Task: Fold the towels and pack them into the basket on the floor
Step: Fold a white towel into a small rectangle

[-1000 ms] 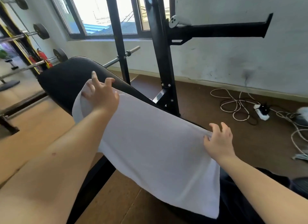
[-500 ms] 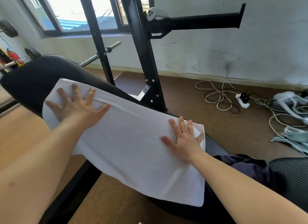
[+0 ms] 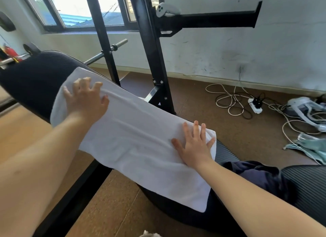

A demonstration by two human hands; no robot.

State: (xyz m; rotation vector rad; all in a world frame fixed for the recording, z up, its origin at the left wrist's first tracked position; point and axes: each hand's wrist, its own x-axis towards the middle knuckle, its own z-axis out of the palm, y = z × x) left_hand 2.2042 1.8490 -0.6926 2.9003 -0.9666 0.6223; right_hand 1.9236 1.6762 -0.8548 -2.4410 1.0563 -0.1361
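A white towel (image 3: 134, 141) lies spread across a black padded weight bench (image 3: 33, 81), its near edge hanging over the bench side. My left hand (image 3: 86, 99) rests on the towel's far left end, fingers slightly bent over the cloth. My right hand (image 3: 194, 145) presses flat on the towel's right end, fingers straight and spread. No basket is in view.
A black steel rack upright (image 3: 151, 53) stands just behind the bench, with a white controller (image 3: 165, 9) on its arm. Cables and a power strip (image 3: 255, 106) lie on the brown floor at right, beside teal cloth (image 3: 310, 148). Dark fabric (image 3: 261, 176) sits by my right forearm.
A second ago both hands gripped the towel's far edge. They then laid flat on it. Since half a second ago my left hand has moved right along the towel and its fingers have bent.
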